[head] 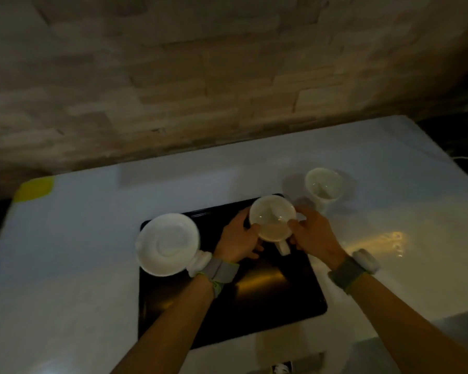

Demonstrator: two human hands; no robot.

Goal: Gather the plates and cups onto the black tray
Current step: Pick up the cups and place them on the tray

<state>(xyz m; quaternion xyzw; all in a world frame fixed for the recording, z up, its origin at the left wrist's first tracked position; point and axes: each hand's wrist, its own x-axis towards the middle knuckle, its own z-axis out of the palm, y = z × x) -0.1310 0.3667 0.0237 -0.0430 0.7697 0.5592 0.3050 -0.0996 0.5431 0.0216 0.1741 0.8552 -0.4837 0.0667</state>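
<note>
A black tray [268, 300] is laid on the white table [79, 265]. A white plate [168, 244] overlaps its left edge. A cup [272, 220] is clasped over the tray between the left hand [238, 238] and the right hand [314, 233]. Farther off, a second cup [324, 186] is standing on the table.

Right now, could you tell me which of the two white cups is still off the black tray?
The tall cup standing alone on the white table, beyond the tray's far right corner. Both hands hold the other, handled cup over the tray.
</note>
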